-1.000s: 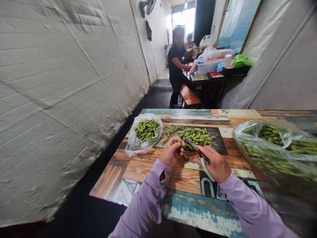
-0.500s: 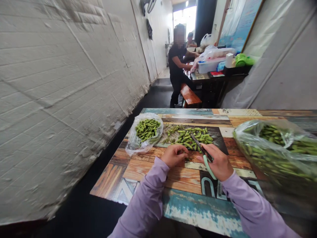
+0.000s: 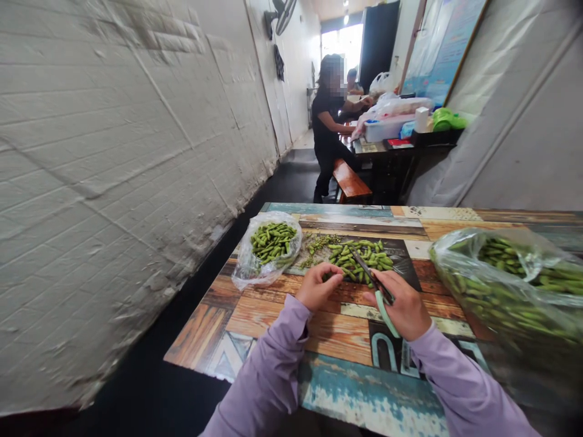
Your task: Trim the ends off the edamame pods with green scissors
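Edamame pile [image 3: 359, 258] lay just beyond the hands; left hand [image 3: 319, 286] pinched its near edge, right hand [image 3: 403, 309] clenched scissors [image 3: 371, 278] pointing over it.

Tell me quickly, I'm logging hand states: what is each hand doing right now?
Left hand: fingers curled at the edge of the loose pods; a held pod cannot be told.
Right hand: closed on the scissors.

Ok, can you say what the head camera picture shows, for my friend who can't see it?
A right hand holds green-handled scissors and the left hand touches a loose pile of green bean pods on a colourful wooden table. A small bag of pods lies left of the pile, a bigger bag right.
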The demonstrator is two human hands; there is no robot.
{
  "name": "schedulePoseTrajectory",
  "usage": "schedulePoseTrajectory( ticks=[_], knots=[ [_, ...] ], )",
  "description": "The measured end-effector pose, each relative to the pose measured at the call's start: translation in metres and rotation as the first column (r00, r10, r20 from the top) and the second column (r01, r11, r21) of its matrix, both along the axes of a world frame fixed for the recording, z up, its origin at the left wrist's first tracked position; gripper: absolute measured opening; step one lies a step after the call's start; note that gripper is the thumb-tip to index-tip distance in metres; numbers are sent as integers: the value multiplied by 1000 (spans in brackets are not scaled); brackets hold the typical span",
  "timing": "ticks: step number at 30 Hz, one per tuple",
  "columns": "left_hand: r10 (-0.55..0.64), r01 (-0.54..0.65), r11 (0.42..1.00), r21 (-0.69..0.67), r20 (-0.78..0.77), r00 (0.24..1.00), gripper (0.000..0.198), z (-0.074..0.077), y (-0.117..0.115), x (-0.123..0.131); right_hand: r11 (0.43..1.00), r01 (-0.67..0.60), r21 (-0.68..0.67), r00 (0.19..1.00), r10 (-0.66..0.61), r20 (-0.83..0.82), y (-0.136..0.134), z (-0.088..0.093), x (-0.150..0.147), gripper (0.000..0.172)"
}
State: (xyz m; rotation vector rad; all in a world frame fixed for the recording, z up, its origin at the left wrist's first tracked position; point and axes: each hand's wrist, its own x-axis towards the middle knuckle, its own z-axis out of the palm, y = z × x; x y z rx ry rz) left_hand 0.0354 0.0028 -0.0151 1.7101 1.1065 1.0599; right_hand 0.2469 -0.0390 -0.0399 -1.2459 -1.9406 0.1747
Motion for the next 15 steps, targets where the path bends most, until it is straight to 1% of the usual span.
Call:
schedulePoseTrajectory(
  ticks=[2, 4, 6, 9, 12, 15],
  knots=[
    [7, 11, 991, -135, 136, 991, 20, -1, 1, -2, 1000, 5, 3, 1000, -5, -7, 0, 0, 0, 40],
    [1, 78, 956, -282, 269, 963, 30, -3, 1, -2, 1000, -4, 1, 1000, 4, -14, 0, 0, -1, 40],
    [-4, 162, 911, -379, 386, 923, 37, -5, 0, -1, 1000, -22, -6, 1000, 22, -10, -1, 0, -2, 40],
    [-1, 230, 873, -429, 471, 882, 41, -2, -3, 3, 998, -56, -32, 998, 56, 1, -3, 1, -5, 42],
    [18, 227, 859, -458, 471, 882, 43, 2, -5, 6, 993, -95, -76, 995, 95, -1, -4, 3, -9, 44],
    [-4, 230, 864, -447, 451, 893, 42, 6, -7, 6, 988, -115, -100, 993, 115, -8, -5, 5, -10, 46]
  ],
)
